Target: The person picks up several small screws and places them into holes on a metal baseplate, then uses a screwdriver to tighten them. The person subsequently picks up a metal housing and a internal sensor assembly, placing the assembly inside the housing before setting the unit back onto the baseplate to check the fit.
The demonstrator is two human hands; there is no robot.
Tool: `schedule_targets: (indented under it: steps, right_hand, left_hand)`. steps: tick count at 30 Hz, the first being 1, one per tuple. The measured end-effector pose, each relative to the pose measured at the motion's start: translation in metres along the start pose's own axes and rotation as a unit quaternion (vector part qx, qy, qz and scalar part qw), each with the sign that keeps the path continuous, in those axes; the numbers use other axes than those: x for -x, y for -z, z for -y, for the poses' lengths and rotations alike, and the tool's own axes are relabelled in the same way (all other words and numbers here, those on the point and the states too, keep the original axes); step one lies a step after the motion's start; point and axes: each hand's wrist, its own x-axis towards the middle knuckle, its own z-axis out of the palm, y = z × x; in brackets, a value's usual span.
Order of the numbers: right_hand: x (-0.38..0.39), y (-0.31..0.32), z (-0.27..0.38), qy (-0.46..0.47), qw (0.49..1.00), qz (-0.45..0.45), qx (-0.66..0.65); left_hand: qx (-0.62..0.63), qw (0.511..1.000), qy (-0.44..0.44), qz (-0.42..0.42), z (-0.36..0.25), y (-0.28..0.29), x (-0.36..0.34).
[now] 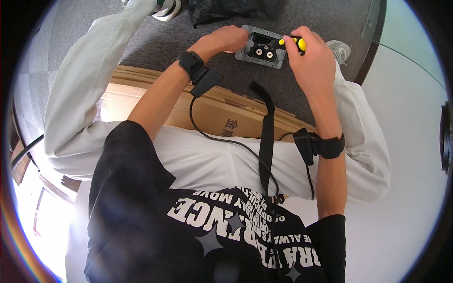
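A grey rectangular frame (257, 63) with a dark centre and round metal fittings lies on the dark carpet. My left hand (226, 39) is closed at its left edge, fingertips against it; whether it grips the frame is hard to make out. My right hand (311, 61) grips a yellow-and-black screwdriver (301, 44) at the frame's right side, the tool reaching over the dark centre. Its tip is too small to make out clearly.
I sit with bent legs on stacked cardboard (188, 113). A black bag (226, 9) lies beyond the frame. A glass edge (401, 56) and white surface are on the right. Straps and cables (266, 132) hang from my wrist devices and between my arms.
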Motion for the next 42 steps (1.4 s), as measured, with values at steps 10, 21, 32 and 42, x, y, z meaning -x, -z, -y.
schedule_targets:
  steps: [10, 21, 32, 42]
  right_hand:
    - [0.008, -0.003, -0.004, 0.005, 0.996, 0.031, -0.086]
    - [0.012, -0.009, -0.013, 0.064, 0.996, -0.063, 0.006]
    - [0.003, 0.016, 0.015, -0.196, 0.956, 0.184, 0.114]
    - [0.014, -0.005, -0.021, 0.156, 0.985, -0.043, -0.065]
  left_hand:
    - [-0.01, 1.0, -0.013, 0.018, -0.008, 0.009, 0.004]
    - [-0.035, 0.999, -0.008, 0.029, -0.008, 0.011, 0.007]
    - [-0.04, 0.998, -0.036, 0.03, -0.008, 0.014, 0.015]
    - [-0.031, 0.999, -0.023, 0.036, -0.014, 0.018, 0.019]
